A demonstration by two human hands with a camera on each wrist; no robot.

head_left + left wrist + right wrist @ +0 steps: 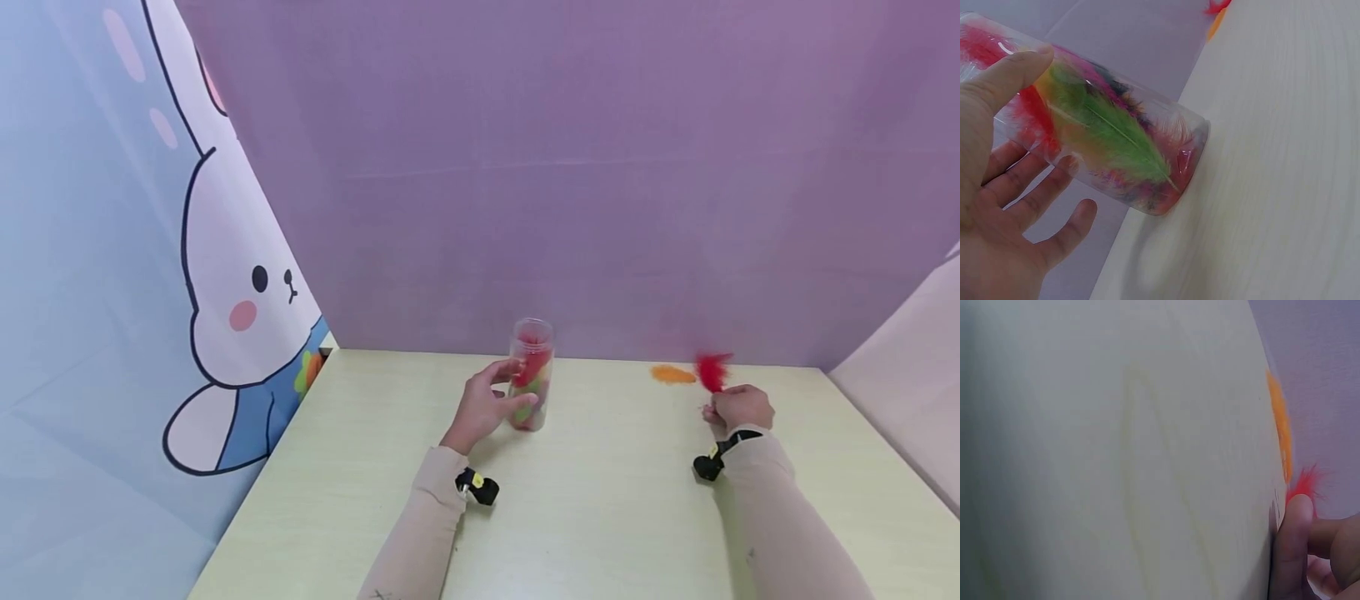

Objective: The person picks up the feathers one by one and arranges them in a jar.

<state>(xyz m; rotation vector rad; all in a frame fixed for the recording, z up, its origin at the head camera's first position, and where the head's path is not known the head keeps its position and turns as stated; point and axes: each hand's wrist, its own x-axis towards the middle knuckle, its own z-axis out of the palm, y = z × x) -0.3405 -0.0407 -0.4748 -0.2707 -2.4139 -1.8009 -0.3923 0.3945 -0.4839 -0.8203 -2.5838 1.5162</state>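
Note:
A clear plastic jar point(546, 408) of colored feathers stands upright on the table, with a green feather point(1113, 125) showing through its wall. My left hand point(483, 408) holds the jar from the left side, thumb and some fingers around it, the little finger spread away. Over at the right, my right hand point(744, 407) pinches a red feather point(711, 371) by its lower end. In the right wrist view the thumb and index finger meet below the red tuft point(1305, 482). An orange feather point(673, 374) lies flat on the table just left of the red one.
The pale wood-grain table point(600, 500) ends at a purple cloth wall point(600, 208) behind the jar. A blue curtain with a cartoon rabbit point(232, 275) hangs along the left, and a whitish panel point(915, 358) stands on the right.

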